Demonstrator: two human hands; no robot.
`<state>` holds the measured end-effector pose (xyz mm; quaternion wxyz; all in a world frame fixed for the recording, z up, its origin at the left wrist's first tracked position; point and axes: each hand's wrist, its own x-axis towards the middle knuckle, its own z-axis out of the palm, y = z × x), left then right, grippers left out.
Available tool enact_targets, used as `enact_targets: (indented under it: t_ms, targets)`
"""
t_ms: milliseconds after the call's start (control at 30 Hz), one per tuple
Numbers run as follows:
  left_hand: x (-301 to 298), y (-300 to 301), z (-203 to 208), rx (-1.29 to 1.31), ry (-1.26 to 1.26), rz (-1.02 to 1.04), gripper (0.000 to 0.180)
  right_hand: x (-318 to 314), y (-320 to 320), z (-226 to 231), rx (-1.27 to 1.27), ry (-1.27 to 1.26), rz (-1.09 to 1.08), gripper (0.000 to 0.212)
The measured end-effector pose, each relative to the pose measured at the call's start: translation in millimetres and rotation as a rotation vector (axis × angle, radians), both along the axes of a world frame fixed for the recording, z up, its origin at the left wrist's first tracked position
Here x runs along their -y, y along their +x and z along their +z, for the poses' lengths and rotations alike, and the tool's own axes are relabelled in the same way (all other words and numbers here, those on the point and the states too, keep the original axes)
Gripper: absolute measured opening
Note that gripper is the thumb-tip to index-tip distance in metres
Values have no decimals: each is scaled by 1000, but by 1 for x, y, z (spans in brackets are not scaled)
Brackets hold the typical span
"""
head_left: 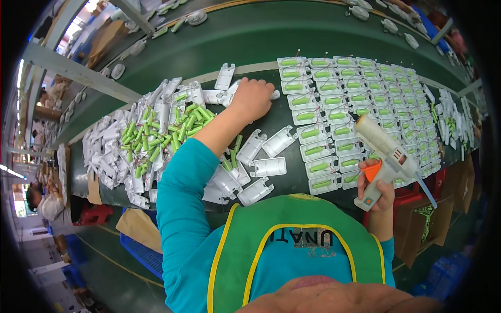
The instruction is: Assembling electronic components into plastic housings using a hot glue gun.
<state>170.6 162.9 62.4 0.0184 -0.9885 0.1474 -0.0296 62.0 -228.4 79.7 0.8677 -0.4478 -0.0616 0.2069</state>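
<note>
My right hand [383, 194] is closed round the handle of a pale hot glue gun [385, 146] with an orange trigger. Its nozzle end points up over rows of white plastic shells [318, 134], each bearing a green cylindrical battery with thin wires. Left of these rows, my left hand [252, 99] reaches to the far part of the bench with its fingers bent over a white plastic shell [275, 95]; most of that piece is hidden under the hand. Several bare shells [279, 141] lie loose nearer me, beside my left forearm. Green batteries [172, 133] are heaped left of that forearm.
A large pile of white shells [104, 141] lies under and round the batteries. Beyond the bench runs a green conveyor belt [235, 36] with white parts along it. More shells [454, 120] lie far right. A cardboard box [430, 229] stands below the bench at right.
</note>
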Motion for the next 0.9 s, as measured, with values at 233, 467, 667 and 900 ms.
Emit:
enact_targets:
  t_ms: [233,467,667,900]
  targets:
    - [26,-38,-6,-103,-188,-63,30,0,0,-4,-24,-17,-29,59]
    - [-2,-67,6,-94,-502,-100,36,5,1,-9,1,5,-16,58]
    - [-21,-53,22,-102,-629,-48,42,2,2,-11,-6,5,5,58]
    - [-4,18,26,0,-577,-137,36,-1,0,-11,-19,19,8,57]
